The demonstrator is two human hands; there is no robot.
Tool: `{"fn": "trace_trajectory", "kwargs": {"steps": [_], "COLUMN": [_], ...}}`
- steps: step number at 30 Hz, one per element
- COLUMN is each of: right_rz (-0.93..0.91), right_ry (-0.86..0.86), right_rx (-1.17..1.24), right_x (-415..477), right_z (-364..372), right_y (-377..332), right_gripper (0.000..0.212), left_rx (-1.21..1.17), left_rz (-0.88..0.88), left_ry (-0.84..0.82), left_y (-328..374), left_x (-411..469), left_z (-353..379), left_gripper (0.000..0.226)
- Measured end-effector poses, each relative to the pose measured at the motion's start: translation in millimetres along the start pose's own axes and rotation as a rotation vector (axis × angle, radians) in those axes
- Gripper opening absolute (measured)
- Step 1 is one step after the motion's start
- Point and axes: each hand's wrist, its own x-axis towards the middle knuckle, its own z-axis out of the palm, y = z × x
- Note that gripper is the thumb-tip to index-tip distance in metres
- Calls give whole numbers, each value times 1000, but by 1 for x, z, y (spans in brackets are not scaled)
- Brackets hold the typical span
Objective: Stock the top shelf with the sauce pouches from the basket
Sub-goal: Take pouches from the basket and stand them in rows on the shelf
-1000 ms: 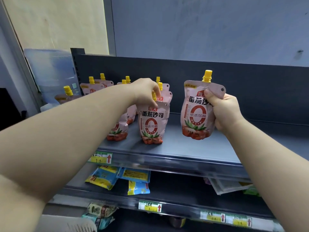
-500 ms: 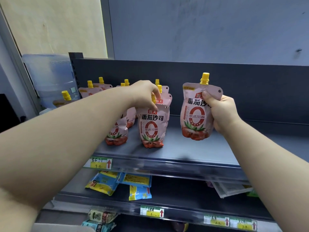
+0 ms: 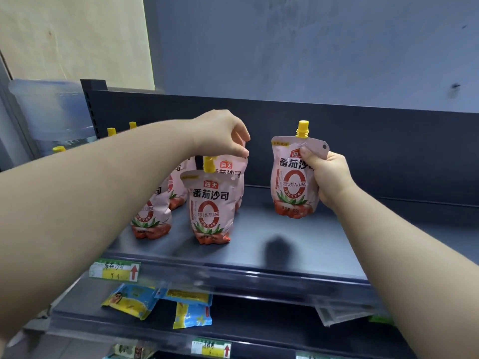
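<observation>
R hand (image 3: 327, 177) grips a pouch (image 3: 291, 182) by its upper right side. It is upright over the top shelf (image 3: 259, 229), well right of the others; can't tell if the base touches. L hand (image 3: 223, 133) is curled above the front pouch (image 3: 210, 211), which stands free on the shelf. L fingertips sit at the rear pouch (image 3: 229, 168) top edge; can't tell if pinching.

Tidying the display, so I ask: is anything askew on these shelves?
The front-left pouch seems to lean sideways; below, blue-and-yellow packets lie flat at mixed angles. Nothing spilled or torn shows.
</observation>
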Motion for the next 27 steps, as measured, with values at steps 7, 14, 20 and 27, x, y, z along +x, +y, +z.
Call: {"fn": "trace_trajectory", "kwargs": {"steps": [7, 14, 20, 27], "right_rz": [-31, -10, 70, 160], "right_ry": [-222, -274, -281, -289], "right_rx": [5, 5, 18, 39], "right_x": [42, 82, 115, 145], "right_z": [-12, -21, -15, -1], "right_y": [-4, 15, 53, 91], "right_gripper": [16, 17, 23, 14], "left_rx": [25, 170, 332, 499], "left_rz": [-5, -89, -102, -140], "left_ry": [21, -89, -167, -273], "left_y": [35, 40, 34, 27], "left_x": [55, 106, 134, 146], "left_z": [0, 13, 30, 42], "left_gripper": [39, 15, 29, 39]}}
